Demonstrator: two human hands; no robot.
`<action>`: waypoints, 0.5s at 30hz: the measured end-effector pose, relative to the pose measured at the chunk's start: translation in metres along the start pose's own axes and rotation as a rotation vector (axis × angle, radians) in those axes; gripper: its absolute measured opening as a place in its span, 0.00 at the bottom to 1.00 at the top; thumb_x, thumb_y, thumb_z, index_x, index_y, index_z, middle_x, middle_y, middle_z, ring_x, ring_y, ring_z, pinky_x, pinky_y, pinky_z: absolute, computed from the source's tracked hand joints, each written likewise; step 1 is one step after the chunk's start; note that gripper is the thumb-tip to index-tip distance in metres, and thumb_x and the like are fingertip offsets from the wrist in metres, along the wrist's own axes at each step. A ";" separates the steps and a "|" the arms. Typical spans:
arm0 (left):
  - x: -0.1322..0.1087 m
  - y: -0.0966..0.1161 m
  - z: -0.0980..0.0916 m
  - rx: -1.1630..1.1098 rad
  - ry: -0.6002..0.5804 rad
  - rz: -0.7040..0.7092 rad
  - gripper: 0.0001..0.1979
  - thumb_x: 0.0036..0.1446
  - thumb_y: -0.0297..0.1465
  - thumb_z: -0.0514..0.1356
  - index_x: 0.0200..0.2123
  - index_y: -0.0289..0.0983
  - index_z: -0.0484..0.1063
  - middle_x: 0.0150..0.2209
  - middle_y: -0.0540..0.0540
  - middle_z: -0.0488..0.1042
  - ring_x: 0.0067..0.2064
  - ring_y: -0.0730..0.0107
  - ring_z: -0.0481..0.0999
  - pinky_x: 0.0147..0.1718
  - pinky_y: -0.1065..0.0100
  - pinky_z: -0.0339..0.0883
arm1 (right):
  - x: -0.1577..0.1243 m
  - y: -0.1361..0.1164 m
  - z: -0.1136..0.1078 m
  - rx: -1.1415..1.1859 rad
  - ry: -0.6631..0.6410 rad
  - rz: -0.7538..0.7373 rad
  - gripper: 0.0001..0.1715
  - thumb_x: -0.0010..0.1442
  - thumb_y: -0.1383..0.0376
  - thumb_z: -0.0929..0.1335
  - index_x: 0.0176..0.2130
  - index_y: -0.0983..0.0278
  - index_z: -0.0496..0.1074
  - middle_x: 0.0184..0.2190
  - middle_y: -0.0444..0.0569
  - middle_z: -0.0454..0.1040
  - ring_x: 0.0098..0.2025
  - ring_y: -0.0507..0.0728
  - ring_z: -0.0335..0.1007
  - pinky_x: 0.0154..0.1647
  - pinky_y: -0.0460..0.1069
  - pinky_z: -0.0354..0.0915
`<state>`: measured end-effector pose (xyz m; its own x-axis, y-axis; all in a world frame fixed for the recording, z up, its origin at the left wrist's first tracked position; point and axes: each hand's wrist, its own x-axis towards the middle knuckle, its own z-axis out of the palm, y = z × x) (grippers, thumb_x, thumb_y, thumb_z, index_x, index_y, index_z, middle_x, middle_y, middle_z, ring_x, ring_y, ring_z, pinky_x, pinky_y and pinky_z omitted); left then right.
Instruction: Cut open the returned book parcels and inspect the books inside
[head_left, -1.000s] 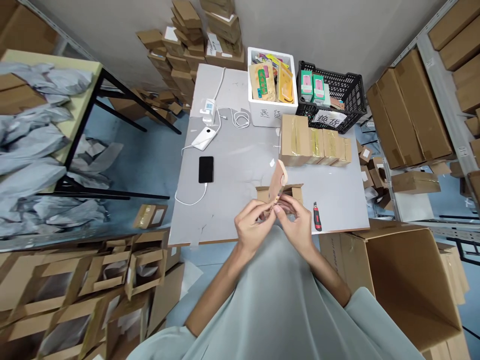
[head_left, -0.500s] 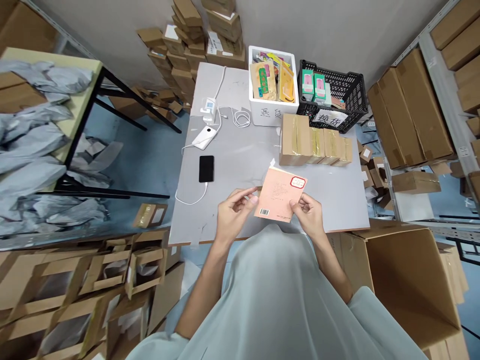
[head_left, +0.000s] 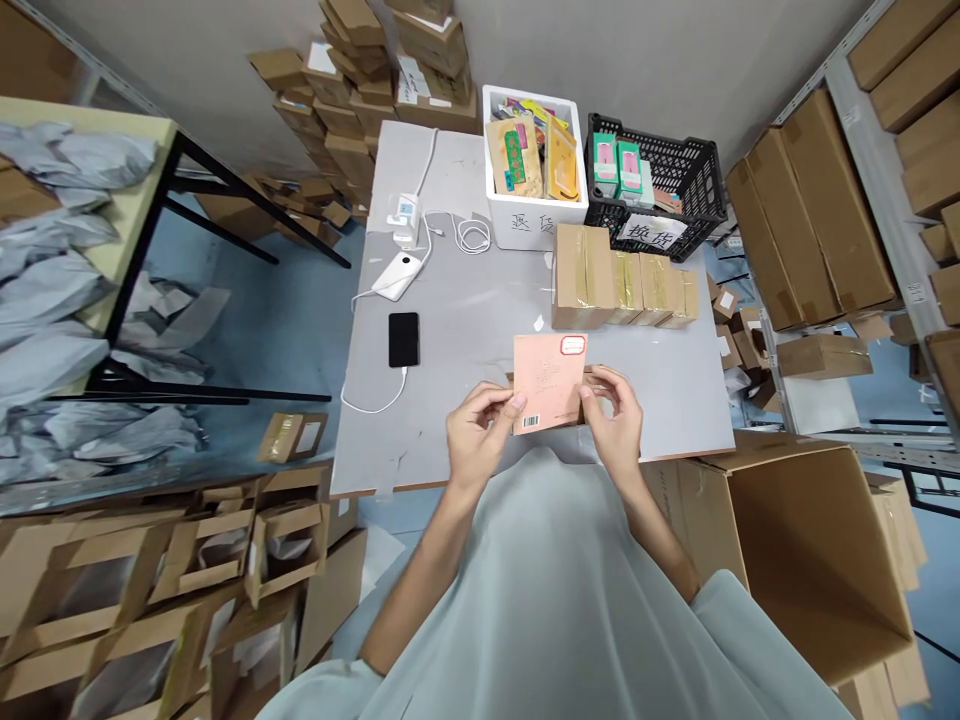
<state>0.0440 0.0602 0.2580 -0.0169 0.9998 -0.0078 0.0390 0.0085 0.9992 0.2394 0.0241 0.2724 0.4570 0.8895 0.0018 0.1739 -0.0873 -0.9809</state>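
A thin pink booklet [head_left: 550, 385] with a barcode and a red-framed label is held up over the near edge of the table. My left hand [head_left: 478, 425] pinches its left edge, thumb in front and fingers partly hidden behind. At the right edge, my right hand [head_left: 616, 418] has its thumb on the booklet, with the index finger curled behind. Something brown shows a little behind the booklet, too covered to make out. Beyond the hands stand several taped cardboard boxes [head_left: 583, 275] in a row.
On the grey table [head_left: 465, 310] lie a black phone [head_left: 403, 340], a white power bank [head_left: 396, 276] and cables. A white foam box [head_left: 534, 232] and a black crate [head_left: 694, 205] stand at the back. A large open carton [head_left: 817, 560] is at the right.
The booklet has moved slightly left and turned more upright. My right hand's fingers have shifted up behind its right edge, and my left thumb now lies against its left edge.
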 end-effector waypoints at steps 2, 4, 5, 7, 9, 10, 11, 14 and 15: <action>-0.002 -0.002 0.005 0.054 0.080 0.064 0.15 0.66 0.45 0.73 0.36 0.40 0.86 0.33 0.47 0.78 0.33 0.70 0.74 0.31 0.68 0.67 | -0.006 -0.006 0.003 -0.043 -0.008 -0.068 0.17 0.72 0.53 0.74 0.53 0.58 0.86 0.57 0.57 0.87 0.60 0.64 0.84 0.64 0.59 0.80; -0.005 -0.003 0.010 0.102 0.138 0.153 0.13 0.68 0.43 0.72 0.37 0.39 0.87 0.32 0.48 0.78 0.32 0.72 0.73 0.30 0.69 0.66 | -0.013 -0.009 0.008 -0.020 -0.109 -0.062 0.18 0.74 0.52 0.73 0.55 0.58 0.86 0.59 0.56 0.87 0.60 0.64 0.85 0.64 0.60 0.81; -0.007 -0.004 0.013 0.128 0.153 0.202 0.13 0.69 0.42 0.72 0.37 0.40 0.87 0.32 0.48 0.78 0.31 0.72 0.73 0.29 0.69 0.66 | -0.017 -0.010 0.012 0.003 -0.156 -0.045 0.20 0.74 0.51 0.74 0.57 0.58 0.86 0.60 0.57 0.86 0.59 0.64 0.86 0.63 0.59 0.82; -0.013 -0.006 0.019 0.194 0.158 0.301 0.11 0.70 0.41 0.72 0.39 0.40 0.88 0.32 0.49 0.79 0.29 0.73 0.73 0.28 0.70 0.67 | -0.024 -0.010 0.021 0.047 -0.202 -0.016 0.25 0.72 0.49 0.76 0.60 0.59 0.84 0.62 0.57 0.86 0.58 0.64 0.87 0.60 0.58 0.84; -0.018 -0.009 0.025 0.274 0.149 0.397 0.09 0.71 0.38 0.71 0.41 0.41 0.89 0.32 0.48 0.80 0.29 0.73 0.74 0.28 0.69 0.70 | -0.029 -0.010 0.028 0.064 -0.207 0.004 0.28 0.70 0.47 0.77 0.61 0.58 0.83 0.59 0.55 0.87 0.56 0.64 0.88 0.59 0.57 0.85; -0.021 -0.010 0.028 0.312 0.144 0.441 0.08 0.71 0.37 0.70 0.41 0.42 0.89 0.31 0.48 0.80 0.29 0.72 0.75 0.29 0.69 0.71 | -0.030 -0.010 0.031 0.066 -0.204 0.012 0.28 0.69 0.46 0.78 0.59 0.58 0.84 0.55 0.53 0.89 0.54 0.64 0.89 0.58 0.56 0.85; -0.024 -0.010 0.031 0.344 0.137 0.477 0.08 0.72 0.36 0.70 0.41 0.42 0.89 0.31 0.48 0.81 0.30 0.71 0.77 0.31 0.68 0.74 | -0.030 -0.009 0.032 0.069 -0.199 0.021 0.27 0.69 0.44 0.77 0.57 0.58 0.84 0.51 0.52 0.89 0.52 0.63 0.89 0.56 0.55 0.85; -0.028 -0.008 0.033 0.381 0.076 0.498 0.07 0.72 0.36 0.69 0.43 0.43 0.90 0.35 0.47 0.83 0.34 0.69 0.81 0.36 0.66 0.78 | -0.022 -0.008 0.030 0.118 -0.195 0.067 0.27 0.72 0.40 0.74 0.49 0.60 0.84 0.42 0.51 0.89 0.45 0.62 0.88 0.48 0.54 0.85; -0.027 -0.006 0.031 0.372 0.048 0.469 0.08 0.72 0.37 0.70 0.45 0.43 0.90 0.37 0.46 0.84 0.34 0.69 0.81 0.36 0.67 0.78 | -0.017 -0.007 0.026 0.140 -0.201 0.082 0.29 0.73 0.39 0.73 0.49 0.60 0.84 0.41 0.51 0.89 0.44 0.62 0.88 0.46 0.53 0.85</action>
<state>0.0756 0.0341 0.2505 0.0418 0.8964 0.4412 0.4002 -0.4196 0.8147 0.2075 0.0214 0.2741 0.2794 0.9546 -0.1033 0.0142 -0.1117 -0.9936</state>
